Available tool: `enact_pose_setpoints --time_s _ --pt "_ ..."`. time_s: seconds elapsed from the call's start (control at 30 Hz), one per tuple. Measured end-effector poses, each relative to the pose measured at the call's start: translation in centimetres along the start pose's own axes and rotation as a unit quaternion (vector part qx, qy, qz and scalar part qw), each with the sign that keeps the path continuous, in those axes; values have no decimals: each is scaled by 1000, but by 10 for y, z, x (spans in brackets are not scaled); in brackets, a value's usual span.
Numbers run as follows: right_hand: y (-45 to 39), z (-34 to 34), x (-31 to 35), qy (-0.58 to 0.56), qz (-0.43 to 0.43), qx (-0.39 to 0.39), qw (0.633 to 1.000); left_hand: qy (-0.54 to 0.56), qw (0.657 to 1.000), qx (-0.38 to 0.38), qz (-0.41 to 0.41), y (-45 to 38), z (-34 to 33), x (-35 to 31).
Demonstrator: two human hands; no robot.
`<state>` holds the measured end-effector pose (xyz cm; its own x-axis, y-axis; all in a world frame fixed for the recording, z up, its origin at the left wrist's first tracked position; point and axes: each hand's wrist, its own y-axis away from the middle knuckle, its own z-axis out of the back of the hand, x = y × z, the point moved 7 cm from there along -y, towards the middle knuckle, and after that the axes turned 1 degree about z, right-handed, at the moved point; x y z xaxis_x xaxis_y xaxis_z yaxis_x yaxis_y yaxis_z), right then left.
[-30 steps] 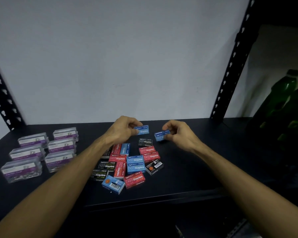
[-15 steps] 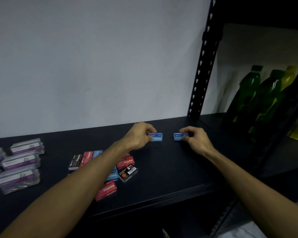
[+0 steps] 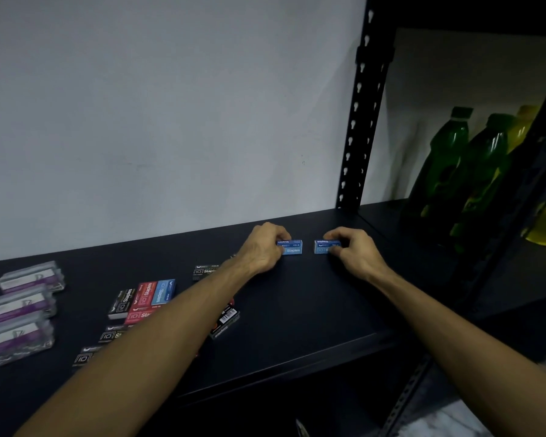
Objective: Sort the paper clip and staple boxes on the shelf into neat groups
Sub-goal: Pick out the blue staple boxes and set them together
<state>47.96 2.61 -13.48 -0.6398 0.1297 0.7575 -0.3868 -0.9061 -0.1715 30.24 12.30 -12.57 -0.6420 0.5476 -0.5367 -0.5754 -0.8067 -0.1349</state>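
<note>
My left hand [image 3: 262, 247] grips a blue staple box [image 3: 292, 247] that rests on the black shelf [image 3: 297, 310] near the back right. My right hand [image 3: 355, 250] pinches a second blue staple box [image 3: 322, 246] a short gap to the right of the first. A loose pile of red, blue and black staple boxes [image 3: 145, 299] lies at the shelf's middle left, partly hidden under my left forearm. Clear paper clip boxes with purple labels [image 3: 19, 305] sit in rows at the far left.
A black perforated upright post [image 3: 360, 121] stands behind my right hand. Green and yellow bottles [image 3: 473, 171] fill the neighbouring shelf bay at the right. A pale wall closes the back. The shelf's front edge runs below my forearms.
Both hands carried the blue boxes rightward from above the pile and lowered them onto the shelf near the post. The view swung to the right.
</note>
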Motion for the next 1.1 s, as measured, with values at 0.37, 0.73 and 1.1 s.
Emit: enact_pose_setpoints --time_s 0.37,0.73,1.1 --pt "-4 -8 -4 8 30 -12 999 12 1000 -6 -11 2 1 -1" --pt "2 -2 3 25 47 -78 996 68 996 -36 -49 23 37 -3" --pt "23 -36 90 11 133 -42 990 72 996 -45 -18 78 115 42"
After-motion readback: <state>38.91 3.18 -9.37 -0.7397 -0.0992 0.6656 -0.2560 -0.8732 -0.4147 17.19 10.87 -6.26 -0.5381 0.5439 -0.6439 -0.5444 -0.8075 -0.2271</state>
